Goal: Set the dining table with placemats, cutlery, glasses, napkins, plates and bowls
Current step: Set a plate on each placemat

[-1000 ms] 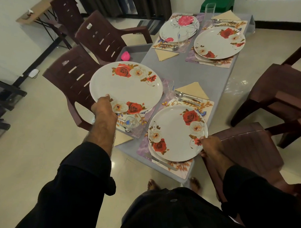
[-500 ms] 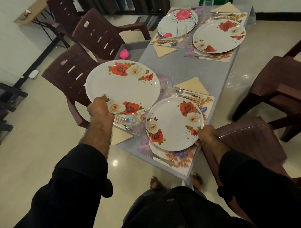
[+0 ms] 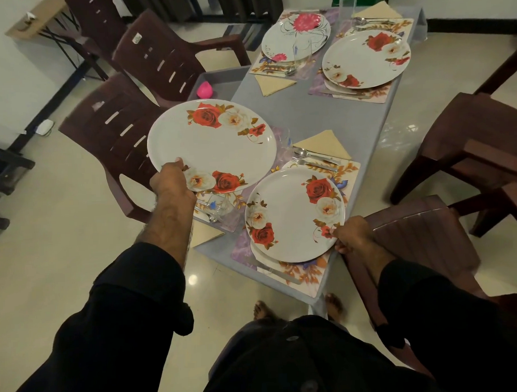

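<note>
My left hand (image 3: 175, 184) grips a rose plate (image 3: 211, 146) by its near rim, level above the near-left placemat (image 3: 222, 210), while my right hand (image 3: 351, 235) pinches another plate (image 3: 294, 215) to settle it on the near-right placemat (image 3: 309, 270).

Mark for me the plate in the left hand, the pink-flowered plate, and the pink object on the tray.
left-hand plate (image 3: 220, 150), head view, bare centre
pink-flowered plate (image 3: 278, 44), head view, white left part
pink object (image 3: 204, 89), head view, middle

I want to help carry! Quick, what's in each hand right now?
Left hand: grips the big rose plate by its rim.
Right hand: pinches the edge of the other rose plate.
</note>
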